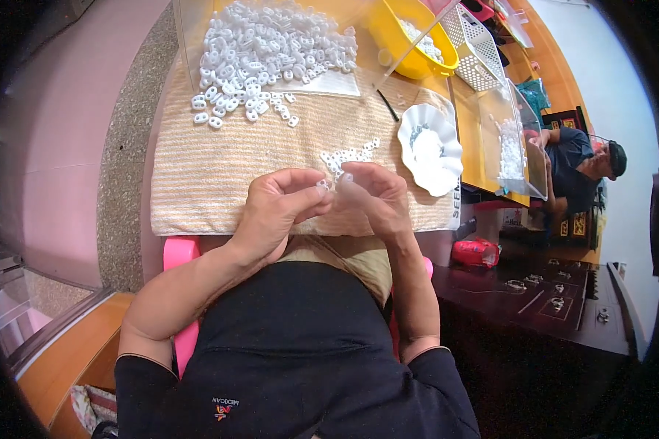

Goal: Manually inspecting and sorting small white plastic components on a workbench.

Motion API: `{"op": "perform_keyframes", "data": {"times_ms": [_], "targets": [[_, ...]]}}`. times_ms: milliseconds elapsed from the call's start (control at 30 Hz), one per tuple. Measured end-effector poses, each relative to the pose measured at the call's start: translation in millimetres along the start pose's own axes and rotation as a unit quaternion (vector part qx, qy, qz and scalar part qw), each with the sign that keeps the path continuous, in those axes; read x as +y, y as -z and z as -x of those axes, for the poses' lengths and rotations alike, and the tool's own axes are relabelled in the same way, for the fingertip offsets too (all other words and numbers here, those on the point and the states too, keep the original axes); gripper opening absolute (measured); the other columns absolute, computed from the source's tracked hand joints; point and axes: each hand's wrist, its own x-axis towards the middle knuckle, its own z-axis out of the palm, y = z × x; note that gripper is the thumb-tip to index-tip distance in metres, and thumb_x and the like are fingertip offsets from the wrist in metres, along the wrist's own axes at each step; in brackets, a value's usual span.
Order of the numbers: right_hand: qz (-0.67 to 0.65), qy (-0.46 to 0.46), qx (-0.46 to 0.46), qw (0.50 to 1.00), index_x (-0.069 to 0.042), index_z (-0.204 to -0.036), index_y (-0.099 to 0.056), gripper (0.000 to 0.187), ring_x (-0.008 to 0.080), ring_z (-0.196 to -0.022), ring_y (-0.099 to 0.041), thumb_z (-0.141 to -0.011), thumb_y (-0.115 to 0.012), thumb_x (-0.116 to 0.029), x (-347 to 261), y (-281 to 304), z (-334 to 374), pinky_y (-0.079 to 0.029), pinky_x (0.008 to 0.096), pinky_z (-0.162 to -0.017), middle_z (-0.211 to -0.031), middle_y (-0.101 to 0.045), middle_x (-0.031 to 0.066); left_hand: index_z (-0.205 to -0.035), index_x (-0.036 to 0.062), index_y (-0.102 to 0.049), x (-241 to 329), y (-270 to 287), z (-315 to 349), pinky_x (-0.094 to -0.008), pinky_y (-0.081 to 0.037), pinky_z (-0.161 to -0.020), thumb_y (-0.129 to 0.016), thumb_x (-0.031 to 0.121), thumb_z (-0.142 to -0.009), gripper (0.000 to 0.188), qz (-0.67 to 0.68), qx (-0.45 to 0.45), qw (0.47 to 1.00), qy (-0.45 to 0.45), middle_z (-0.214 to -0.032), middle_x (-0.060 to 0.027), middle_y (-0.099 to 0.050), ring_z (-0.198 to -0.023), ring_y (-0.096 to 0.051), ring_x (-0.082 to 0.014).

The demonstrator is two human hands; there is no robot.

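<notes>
Just in front of my body, both hands are raised close together over the near part of the towel (220,168). My left hand (278,208) is closed, with a small white plastic piece (322,184) pinched between thumb and forefinger. Opposite it, the fingers of my right hand (379,199) are drawn together, the thumb slightly blurred; a small whitish bit (347,178) shows at the fingertips, its kind unclear. Behind the hands lies a loose cluster of small white pieces with holes (351,155). A white scalloped dish (410,121) holding white contents stands to the right.
Many white two-holed oval pieces (271,44) spill from a clear box (329,84) at the far side. Farther right are a black stick (388,106), a yellow basin (388,44), a white perforated basket (472,44) and another clear box (520,183). Another person (582,172) sits at right.
</notes>
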Motion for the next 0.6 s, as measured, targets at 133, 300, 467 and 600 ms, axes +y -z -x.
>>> {"op": "perform_keyframes", "data": {"times_ms": [133, 300, 467, 600], "targets": [[0.022, -0.013, -0.012, 1.0, 0.004, -0.12, -0.057, 0.033, 0.014, -0.077, -0.065, -0.09, -0.064, -0.005, -5.4, -4.2, 2.2, -0.055, 0.0266, -0.069, -0.09, -0.066, 0.0074, -0.1, -0.0022, -0.063, -1.1, -1.3, 0.3, -0.0257, -0.054, -0.075, -0.067, 0.002, -0.084, 0.017, 0.01, 0.007, 1.0, -0.002, -0.089, -0.0089, -0.067, -0.077, -0.065, -0.0138], [0.011, -0.026, -0.014, 0.999, 0.004, -0.121, -0.056, 0.034, 0.014, -0.079, -0.065, -0.089, -0.065, -0.004, -2.4, -2.6, 2.9, -0.055, 0.0267, -0.069, -0.092, -0.066, 0.008, -0.102, -0.0028, -0.063, -1.1, -1.5, -0.7, -0.0251, -0.053, -0.075, -0.067, 0.002, -0.084, 0.018, 0.004, 0.0, 1.0, -0.002, -0.089, -0.0088, -0.067, -0.078, -0.064, -0.0133], [-0.026, -0.05, -0.015, 0.998, 0.004, -0.119, -0.056, 0.032, 0.0138, -0.079, -0.065, -0.089, -0.064, -0.004, -0.5, -4.6, 2.2, -0.055, 0.0265, -0.069, -0.095, -0.067, 0.0097, -0.104, -0.002, -0.061, -1.9, 1.6, -1.4, -0.0277, -0.056, -0.077, -0.064, 0.002, -0.087, 0.018, 0.0, -0.008, 1.0, 0.009, -0.092, -0.0097, -0.067, -0.082, -0.066, -0.016], [-0.024, -0.055, -0.021, 0.998, 0.005, -0.119, -0.056, 0.032, 0.0139, -0.079, -0.065, -0.089, -0.064, -0.004, 3.3, -2.2, 2.1, -0.055, 0.0265, -0.069, -0.095, -0.067, 0.0099, -0.104, -0.0014, -0.061, -3.1, 2.6, -2.0, -0.0264, -0.056, -0.077, -0.064, 0.002, -0.087, 0.018, -0.005, -0.007, 1.0, 0.015, -0.092, -0.0088, -0.066, -0.082, -0.066, -0.015]]}}
